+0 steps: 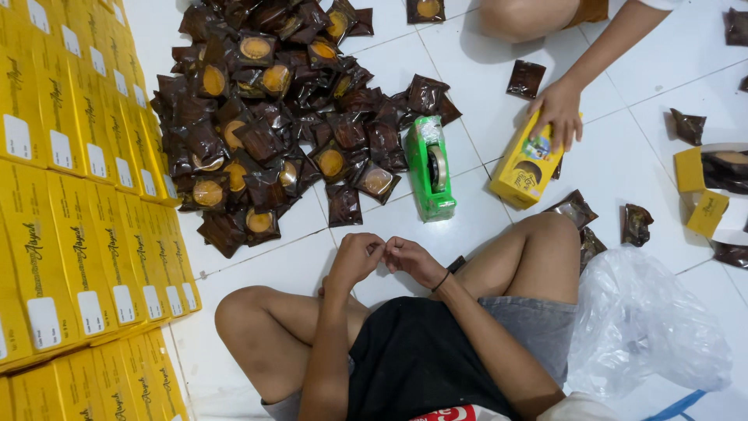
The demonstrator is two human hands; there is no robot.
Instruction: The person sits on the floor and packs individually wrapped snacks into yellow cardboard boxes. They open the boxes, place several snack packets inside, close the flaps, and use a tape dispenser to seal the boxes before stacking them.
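Green tape dispenser [429, 168] lies between brown packet heap [280, 109] and yellow box [527, 165].

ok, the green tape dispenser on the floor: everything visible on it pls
The green tape dispenser is glossy, plastic-looking, long and narrow, lying lengthwise on the white tiled floor. A roll with a pale ring sits in its middle; the far end looks whitish. Its far end borders the pile of dark brown packets. The hands are nearer the camera and do not touch it.
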